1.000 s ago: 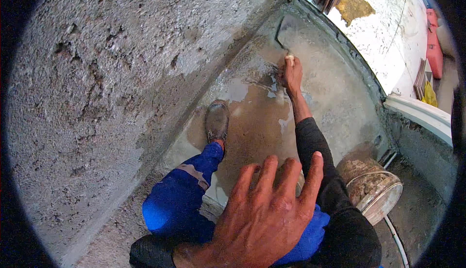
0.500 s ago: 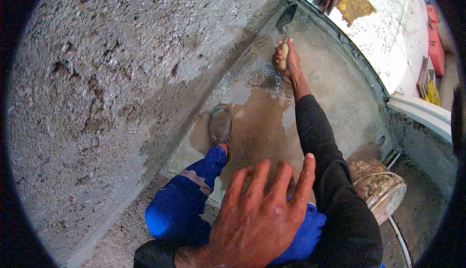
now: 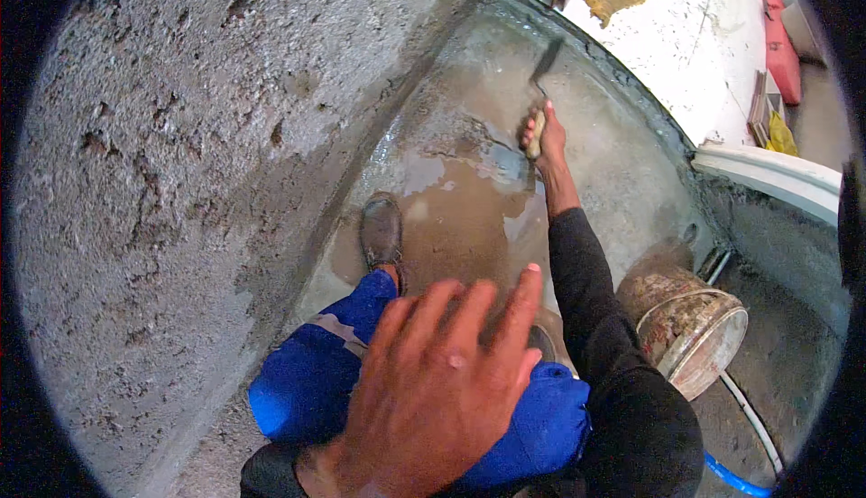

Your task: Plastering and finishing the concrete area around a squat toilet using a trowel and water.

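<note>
My right hand (image 3: 548,137) is stretched far forward, its fingers wrapped round the wooden handle of a trowel (image 3: 547,58). The dark blade, seen nearly edge-on and slightly blurred, is over the wet cement floor (image 3: 613,155) by its far edge. Close to the camera, my left hand (image 3: 442,381) hangs above my knee with its fingers spread and nothing in it. Brown water (image 3: 456,236) pools on the floor between my shoe (image 3: 382,232) and my right arm.
A rough cement wall (image 3: 198,155) rises on the left. To the right, a dirty bucket (image 3: 695,336) lies on its side near a pipe and a blue hose (image 3: 735,478). Past the curved floor edge are a white surface (image 3: 686,56) and red objects (image 3: 781,51).
The trowel has swung to the right and come somewhat nearer, with its blade turned more edge-on. My left hand has shifted a little left and the whole view has turned slightly.
</note>
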`<action>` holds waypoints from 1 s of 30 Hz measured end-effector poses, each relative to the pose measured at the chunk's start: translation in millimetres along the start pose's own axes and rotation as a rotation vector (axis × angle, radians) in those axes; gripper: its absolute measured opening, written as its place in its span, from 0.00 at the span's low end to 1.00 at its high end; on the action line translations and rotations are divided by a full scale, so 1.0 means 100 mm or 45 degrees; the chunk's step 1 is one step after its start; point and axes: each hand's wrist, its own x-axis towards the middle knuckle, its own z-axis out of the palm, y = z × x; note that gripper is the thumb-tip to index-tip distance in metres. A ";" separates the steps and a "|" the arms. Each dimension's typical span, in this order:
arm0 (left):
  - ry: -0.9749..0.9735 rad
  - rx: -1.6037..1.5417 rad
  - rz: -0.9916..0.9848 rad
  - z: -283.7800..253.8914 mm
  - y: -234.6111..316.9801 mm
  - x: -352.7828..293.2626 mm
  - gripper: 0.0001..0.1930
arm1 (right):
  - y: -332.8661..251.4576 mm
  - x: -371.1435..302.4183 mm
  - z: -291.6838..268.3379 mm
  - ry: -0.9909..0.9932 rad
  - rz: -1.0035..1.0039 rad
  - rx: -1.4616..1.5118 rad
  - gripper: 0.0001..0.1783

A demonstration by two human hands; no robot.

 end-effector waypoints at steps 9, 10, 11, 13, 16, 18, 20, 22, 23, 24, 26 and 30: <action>-0.135 -0.002 -0.035 0.07 -0.04 -0.05 0.31 | -0.74 -1.63 -2.37 0.524 -0.122 -0.074 0.27; -0.163 -0.006 -0.061 0.09 -0.02 -0.06 0.31 | -0.75 -1.79 -2.49 0.631 -0.154 -0.163 0.25; -0.191 -0.007 -0.085 0.11 0.00 -0.06 0.31 | -0.77 -1.89 -2.59 0.739 -0.185 -0.249 0.24; -0.215 0.024 -0.085 0.15 0.06 -0.04 0.31 | -0.59 -1.95 -2.50 0.812 -0.216 -0.461 0.22; -0.232 0.062 -0.027 0.26 0.17 0.00 0.30 | -0.10 -1.93 -2.34 0.730 -0.514 -1.323 0.22; -0.248 0.147 -0.020 0.41 0.13 0.02 0.29 | 0.36 -1.91 -1.67 0.667 -0.512 -1.679 0.21; -0.233 0.179 -0.009 0.52 0.11 0.02 0.29 | 0.42 -2.07 -1.08 0.574 -0.324 -1.806 0.22; -0.204 0.185 0.052 0.60 0.10 0.04 0.29 | 0.35 -2.13 -1.06 0.441 -0.261 -1.835 0.24; -0.149 0.149 0.038 0.64 0.07 0.04 0.28 | 0.27 -2.15 -1.15 0.456 -0.259 -1.827 0.24; -0.093 0.115 0.013 0.64 0.04 0.02 0.28 | 0.17 -2.16 -1.31 0.596 -0.217 -1.727 0.24; -0.089 0.071 -0.106 0.55 0.05 -0.05 0.27 | -0.01 -2.18 -1.74 0.852 -0.207 -1.622 0.25; 0.067 -0.015 -0.282 0.46 -0.04 -0.23 0.26 | -0.32 -2.18 -2.59 1.246 -0.281 -1.526 0.29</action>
